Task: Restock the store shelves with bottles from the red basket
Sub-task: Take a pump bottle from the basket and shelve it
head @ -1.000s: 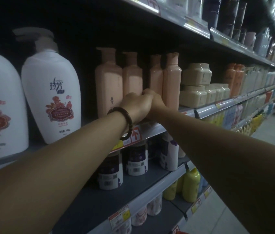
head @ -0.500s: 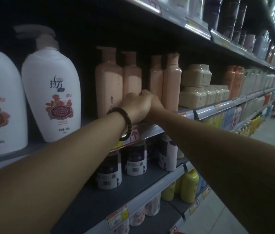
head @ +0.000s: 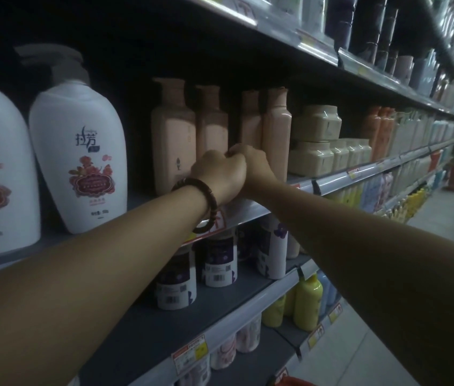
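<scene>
The shelf (head: 331,183) carries pink bottles (head: 174,140) in a row near its front edge, likely faced for shoppers. Left hand (head: 220,174) and right hand (head: 258,165) meet among them, fingers curled, probably squaring one up; whatever they hold is hidden.

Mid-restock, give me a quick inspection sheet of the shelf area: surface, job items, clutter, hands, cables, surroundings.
Surface: grey shelf, stocked, with price tags on its front rail.
Job's things: four pink bottles upright in a row; a red edge at the bottom of the view, possibly the basket.
Clutter: white pump bottles to the left, beige jars to the right, purple-label bottles one shelf below.
Grippers: left hand and right hand meet, fingers curled, in front of the pink bottles; what they grip is hidden.
Cables: nothing seen.
Surroundings: dim aisle floor, with more stocked shelving along it.
</scene>
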